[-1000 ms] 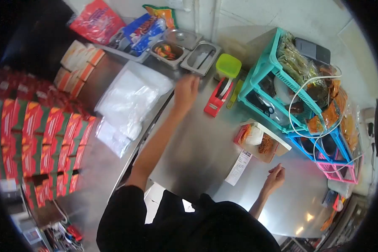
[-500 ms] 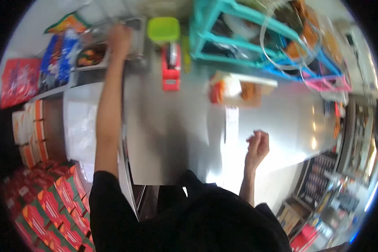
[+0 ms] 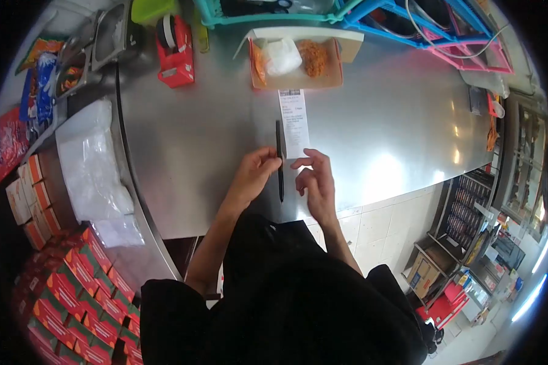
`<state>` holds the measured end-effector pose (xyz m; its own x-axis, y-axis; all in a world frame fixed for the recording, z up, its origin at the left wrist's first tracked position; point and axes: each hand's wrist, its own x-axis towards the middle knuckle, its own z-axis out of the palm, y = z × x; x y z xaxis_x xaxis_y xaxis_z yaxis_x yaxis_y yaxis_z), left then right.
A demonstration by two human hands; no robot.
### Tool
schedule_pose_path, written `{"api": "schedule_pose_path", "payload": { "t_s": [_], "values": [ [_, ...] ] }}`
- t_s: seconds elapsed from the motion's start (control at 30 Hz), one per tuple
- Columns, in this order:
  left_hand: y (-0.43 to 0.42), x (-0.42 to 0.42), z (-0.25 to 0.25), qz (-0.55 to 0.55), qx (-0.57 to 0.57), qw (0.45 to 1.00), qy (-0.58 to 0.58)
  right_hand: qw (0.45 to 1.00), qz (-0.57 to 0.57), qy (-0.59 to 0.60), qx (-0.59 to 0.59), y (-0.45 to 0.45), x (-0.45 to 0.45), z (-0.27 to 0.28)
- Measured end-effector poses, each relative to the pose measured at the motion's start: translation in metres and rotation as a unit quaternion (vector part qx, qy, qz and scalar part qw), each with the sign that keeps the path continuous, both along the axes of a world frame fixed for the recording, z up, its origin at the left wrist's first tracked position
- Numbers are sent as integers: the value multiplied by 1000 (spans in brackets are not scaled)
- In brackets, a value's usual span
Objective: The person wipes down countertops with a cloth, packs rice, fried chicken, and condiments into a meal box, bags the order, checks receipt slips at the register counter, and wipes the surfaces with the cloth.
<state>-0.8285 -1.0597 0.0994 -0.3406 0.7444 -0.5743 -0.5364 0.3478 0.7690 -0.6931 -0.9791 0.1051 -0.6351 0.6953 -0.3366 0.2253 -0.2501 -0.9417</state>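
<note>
My left hand [image 3: 257, 173] is over the near part of the steel counter, thumb and fingers pinched together. Its fingertips meet the side of a slim black pen-like stick [image 3: 281, 182]; whether they grip it or something small is hidden. To the right, my right hand [image 3: 316, 181] hovers with fingers bent but apart, holding nothing visible. A printed receipt [image 3: 295, 121] lies just beyond both hands, its near end beside the right fingertips. At its far end sits an open cardboard box [image 3: 298, 83] with a white wrapped bundle [image 3: 282, 56] and a crumbed brown piece of food [image 3: 314, 59].
A red tape dispenser [image 3: 176, 55] stands at the back left. Teal, blue and pink racks [image 3: 396, 27] line the back. White plastic bags [image 3: 94, 164] and metal food pans [image 3: 111, 33] are left. Stacked red-green boxes [image 3: 82, 292] rise at lower left.
My left arm has come back from the food pans at the far left to the counter's middle. My right hand has moved beside the receipt. The view has shifted.
</note>
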Motion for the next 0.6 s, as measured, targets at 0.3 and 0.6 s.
{"api": "schedule_pose_path", "payload": {
  "t_s": [0.3, 0.6],
  "values": [
    [20, 33, -7, -95, 71, 972, 202, 985, 155, -73, 30, 37, 33, -11],
    [38, 4, -53, -81, 1, 729, 680, 992, 8, 1, 130, 50, 13, -64]
  ]
}}
